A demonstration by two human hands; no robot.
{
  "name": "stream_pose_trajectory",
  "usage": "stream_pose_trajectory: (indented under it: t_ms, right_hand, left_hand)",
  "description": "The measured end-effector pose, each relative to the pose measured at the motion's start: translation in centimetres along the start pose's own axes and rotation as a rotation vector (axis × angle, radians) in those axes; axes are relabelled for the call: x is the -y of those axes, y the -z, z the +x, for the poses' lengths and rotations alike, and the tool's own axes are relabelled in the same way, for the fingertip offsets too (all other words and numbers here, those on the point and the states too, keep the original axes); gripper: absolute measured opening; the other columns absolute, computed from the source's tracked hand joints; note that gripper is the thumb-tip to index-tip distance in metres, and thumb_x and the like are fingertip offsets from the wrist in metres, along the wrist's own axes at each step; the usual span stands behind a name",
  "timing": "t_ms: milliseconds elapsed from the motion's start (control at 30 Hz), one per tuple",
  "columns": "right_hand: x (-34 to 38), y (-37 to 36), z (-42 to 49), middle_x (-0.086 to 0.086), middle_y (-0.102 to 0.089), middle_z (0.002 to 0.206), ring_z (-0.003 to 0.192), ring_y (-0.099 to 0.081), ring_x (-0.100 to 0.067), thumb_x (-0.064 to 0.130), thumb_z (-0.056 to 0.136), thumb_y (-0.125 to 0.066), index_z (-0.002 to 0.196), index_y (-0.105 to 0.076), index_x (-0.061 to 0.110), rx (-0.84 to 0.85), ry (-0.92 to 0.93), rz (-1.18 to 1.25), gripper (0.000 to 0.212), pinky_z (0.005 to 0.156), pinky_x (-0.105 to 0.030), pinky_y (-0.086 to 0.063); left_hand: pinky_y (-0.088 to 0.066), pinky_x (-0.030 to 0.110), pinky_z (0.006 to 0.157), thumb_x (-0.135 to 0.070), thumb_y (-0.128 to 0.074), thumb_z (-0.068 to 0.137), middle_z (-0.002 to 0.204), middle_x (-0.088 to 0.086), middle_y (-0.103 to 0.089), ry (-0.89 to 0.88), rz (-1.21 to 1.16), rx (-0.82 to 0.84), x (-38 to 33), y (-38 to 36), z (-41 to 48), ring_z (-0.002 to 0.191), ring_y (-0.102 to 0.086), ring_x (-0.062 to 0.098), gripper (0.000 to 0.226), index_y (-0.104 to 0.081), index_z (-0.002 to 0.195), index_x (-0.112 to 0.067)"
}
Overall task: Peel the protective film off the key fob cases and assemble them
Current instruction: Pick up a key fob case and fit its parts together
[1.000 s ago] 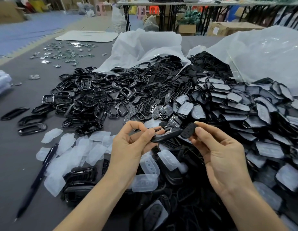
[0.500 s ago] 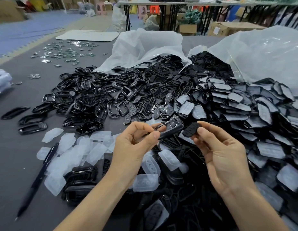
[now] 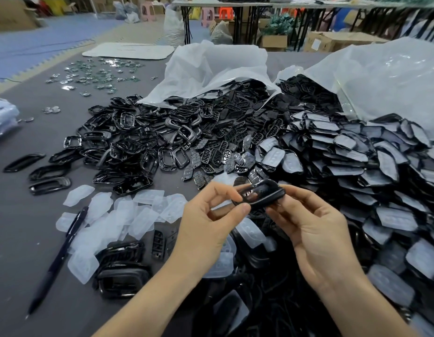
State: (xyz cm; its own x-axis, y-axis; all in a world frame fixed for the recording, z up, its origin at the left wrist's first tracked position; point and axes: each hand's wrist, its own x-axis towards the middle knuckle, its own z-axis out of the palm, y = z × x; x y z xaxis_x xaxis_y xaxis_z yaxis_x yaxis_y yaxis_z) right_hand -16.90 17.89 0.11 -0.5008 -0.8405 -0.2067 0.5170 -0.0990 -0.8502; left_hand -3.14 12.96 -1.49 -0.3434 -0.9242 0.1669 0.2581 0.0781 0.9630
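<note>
Both hands hold one black key fob frame [image 3: 261,194] above the table, just in front of me. My left hand [image 3: 208,222] pinches its left end between thumb and fingers. My right hand [image 3: 308,229] grips its right end, where a black insert piece sits against the frame. The frame's opening faces me. Loose peeled films [image 3: 109,220] lie to the left. A heap of film-covered case parts [image 3: 357,161] fills the right, and bare black frames [image 3: 138,147] pile at centre left.
A dark pen [image 3: 60,254] lies at the lower left on the grey table [image 3: 24,215]. Assembled black cases [image 3: 123,271] sit beside my left forearm. Two white plastic bags [image 3: 211,66] spill parts at the back. Small metal pieces [image 3: 94,74] are scattered far left.
The two hands have come together: the small black piece in my right hand now meets the frame in my left, and the frame has turned its opening toward me.
</note>
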Motion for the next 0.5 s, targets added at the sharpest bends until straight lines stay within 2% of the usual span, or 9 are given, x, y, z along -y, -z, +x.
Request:
stream_pose_trajectory:
  t_ms: [100, 233, 300, 400, 500]
  right_hand:
    - [0.03, -0.2, -0.1, -0.007, -0.072, 0.071, 0.061, -0.067, -0.01, -0.001, 0.073, -0.061, 0.082, -0.067, 0.004, 0.036, -0.055, 0.062, 0.011, 0.06, -0.022, -0.056]
    - [0.23, -0.04, -0.29, -0.01, -0.071, 0.075, 0.066, -0.068, -0.015, -0.008, 0.083, -0.049, 0.079, -0.067, 0.005, 0.099, -0.079, 0.054, 0.023, 0.063, -0.024, -0.057]
    - [0.45, 0.07, -0.37, -0.012, -0.072, 0.08, 0.073, -0.069, -0.018, -0.002, 0.077, -0.051, 0.076, -0.071, 0.008, 0.146, -0.086, 0.046, 0.022, 0.066, -0.026, -0.058]
    - [0.61, -0.06, -0.48, -0.011, -0.072, 0.084, 0.077, -0.07, -0.018, 0.019, 0.068, -0.06, 0.073, -0.075, 0.014, 0.181, -0.093, 0.064, 0.016, 0.07, -0.028, -0.058]
    - [0.38, -0.13, -0.36, -0.012, -0.073, 0.087, 0.076, -0.069, -0.019, 0.019, 0.069, -0.066, 0.085, -0.072, 0.007, 0.145, -0.084, 0.017, 0.021, 0.066, -0.025, -0.057]
  left_hand:
    - [-0.051, 0.015, 0.071, 0.012, -0.065, 0.081, 0.095, -0.004, -0.075, -0.004, 0.022, 0.015, 0.01, -0.32, -0.27, 0.08, -0.073, 0.016, 0.025, -0.059, 0.082, -0.013]
    - [-0.051, 0.017, 0.073, 0.008, -0.067, 0.081, 0.095, 0.005, -0.075, 0.0, 0.025, 0.017, -0.04, -0.24, -0.29, 0.082, -0.073, 0.019, 0.032, -0.069, 0.087, -0.023]
    - [-0.05, 0.015, 0.073, 0.009, -0.067, 0.082, 0.094, 0.004, -0.075, -0.004, 0.027, 0.021, 0.03, -0.18, -0.28, 0.083, -0.073, 0.017, 0.036, -0.071, 0.091, -0.026]
    - [-0.048, 0.012, 0.07, 0.01, -0.065, 0.082, 0.086, 0.0, -0.075, -0.013, 0.031, 0.04, 0.11, -0.16, -0.24, 0.076, -0.07, 0.009, 0.038, -0.071, 0.095, -0.025]
    - [-0.046, 0.01, 0.068, 0.012, -0.064, 0.082, 0.078, -0.006, -0.072, -0.022, 0.057, 0.049, 0.03, -0.19, -0.25, 0.07, -0.066, 0.002, 0.035, -0.068, 0.098, -0.019]
